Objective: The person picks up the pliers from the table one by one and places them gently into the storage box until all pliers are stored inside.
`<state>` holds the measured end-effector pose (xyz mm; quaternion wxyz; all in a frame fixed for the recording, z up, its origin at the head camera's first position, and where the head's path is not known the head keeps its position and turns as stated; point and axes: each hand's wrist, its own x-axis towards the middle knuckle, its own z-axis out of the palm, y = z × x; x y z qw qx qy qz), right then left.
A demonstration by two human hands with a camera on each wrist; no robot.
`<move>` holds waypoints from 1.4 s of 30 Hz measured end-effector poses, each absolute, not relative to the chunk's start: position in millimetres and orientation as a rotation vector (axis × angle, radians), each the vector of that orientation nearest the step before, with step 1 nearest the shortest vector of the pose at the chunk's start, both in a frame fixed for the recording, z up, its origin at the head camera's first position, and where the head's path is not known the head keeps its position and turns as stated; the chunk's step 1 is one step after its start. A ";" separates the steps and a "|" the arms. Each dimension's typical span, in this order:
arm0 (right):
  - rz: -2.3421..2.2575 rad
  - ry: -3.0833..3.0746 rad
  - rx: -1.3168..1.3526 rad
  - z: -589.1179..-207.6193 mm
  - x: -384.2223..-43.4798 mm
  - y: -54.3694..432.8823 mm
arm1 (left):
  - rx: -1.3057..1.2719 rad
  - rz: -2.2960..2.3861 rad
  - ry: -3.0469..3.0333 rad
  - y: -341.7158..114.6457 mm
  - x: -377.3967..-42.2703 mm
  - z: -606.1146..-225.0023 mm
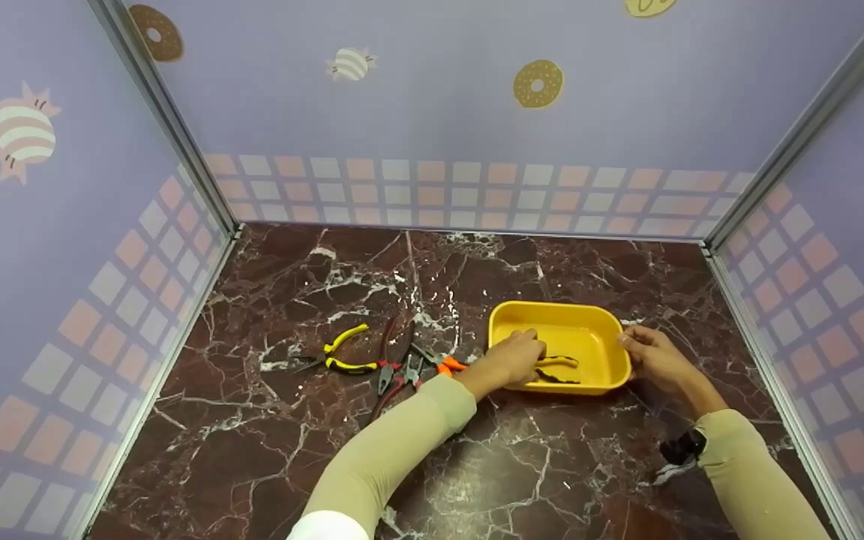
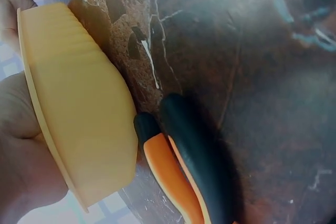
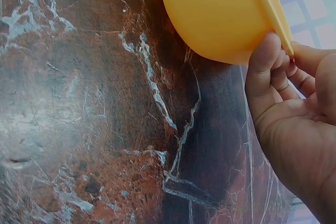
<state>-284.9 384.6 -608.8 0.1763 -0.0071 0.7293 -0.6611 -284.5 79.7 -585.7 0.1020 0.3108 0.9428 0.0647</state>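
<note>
A yellow plastic tray [image 1: 582, 313] stands on the dark marbled table. My left hand [image 1: 516, 356] reaches over its near left side, fingers down inside, gripping a pair of pliers [image 1: 558, 361] whose yellow and black handles stick out to the right; the pliers' head is hidden behind the hand. In the left wrist view the tray wall [image 2: 84, 108] covers the fingertips. At the tray's right end, my right hand [image 1: 653, 356] pinches the rim between thumb and fingers, as the right wrist view shows at the tray's corner [image 3: 220, 19].
Left of the tray lie several pliers: one with yellow and black handles [image 1: 349, 367], some with dark red handles [image 1: 388, 345], and one with orange and black handles [image 2: 170, 177] close against the tray. Patterned panels [image 1: 432, 112] wall in the table at the back and sides.
</note>
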 end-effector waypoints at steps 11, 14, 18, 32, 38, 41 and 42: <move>-1.872 2.055 -0.047 -606.2 -284.1 386.2 | 1.017 0.327 2.760 76.7 -292.6 -582.5; -1.880 2.050 -0.062 -604.9 -285.3 385.7 | 1.053 0.395 2.753 75.4 -293.6 -581.9; -1.889 2.048 -0.069 -603.5 -286.3 385.1 | 1.102 0.532 2.724 73.4 -296.0 -579.3; -1.862 2.061 -0.029 -611.1 -283.5 387.7 | 1.142 0.535 2.680 48.2 -303.9 -561.2; -1.886 2.064 -0.031 -608.3 -284.4 387.5 | 1.169 0.572 2.664 34.7 -304.8 -550.4; -1.899 2.055 -0.045 -608.4 -284.3 386.1 | 1.173 0.579 2.662 26.8 -304.2 -545.4; -1.898 2.052 -0.052 -608.8 -283.7 385.8 | 1.173 0.582 2.660 24.3 -303.7 -543.9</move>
